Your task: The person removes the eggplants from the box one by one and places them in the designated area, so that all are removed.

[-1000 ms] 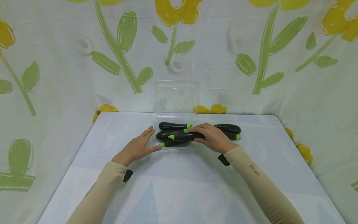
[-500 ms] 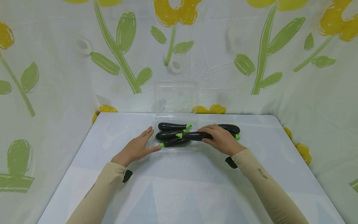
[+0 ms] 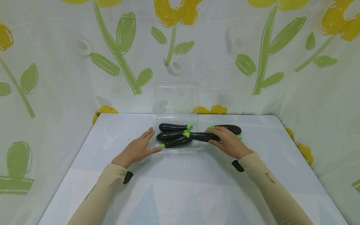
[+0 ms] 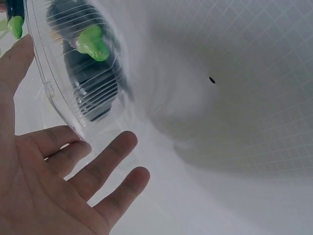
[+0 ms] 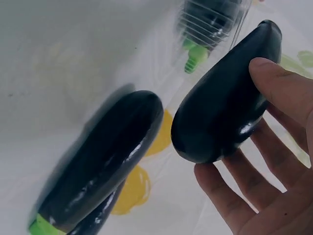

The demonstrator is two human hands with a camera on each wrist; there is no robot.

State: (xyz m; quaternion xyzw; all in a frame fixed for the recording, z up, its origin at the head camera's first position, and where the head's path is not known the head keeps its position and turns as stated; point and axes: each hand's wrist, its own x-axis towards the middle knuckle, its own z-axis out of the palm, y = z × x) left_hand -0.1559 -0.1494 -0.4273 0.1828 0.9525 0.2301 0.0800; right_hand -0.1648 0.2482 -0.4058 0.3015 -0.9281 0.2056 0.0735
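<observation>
A clear plastic clamshell box (image 3: 180, 149) stands at the back of the table with its lid (image 3: 177, 97) raised. Inside lie dark eggplants with green stem ends, among them one at the back (image 3: 172, 127) and one in front (image 3: 178, 142). My left hand (image 3: 137, 150) has its fingers spread along the box's left side; in the left wrist view, fingertips sit right at its wall. My right hand (image 3: 229, 142) grips another eggplant (image 3: 203, 136) by its thick end, thumb on one side and fingers on the other. Its green end overlaps the box's right part.
Right of the box, beyond my right hand, lies an eggplant (image 3: 232, 128) on the table (image 3: 174, 187), with a second one beside it mostly hidden by the hand. Flower-printed cloth (image 3: 213, 62) hangs behind the table and along both sides.
My right hand has drawn the gripped eggplant to the right, from over the middle of the box to its right edge. The left hand has stayed at the box's side.
</observation>
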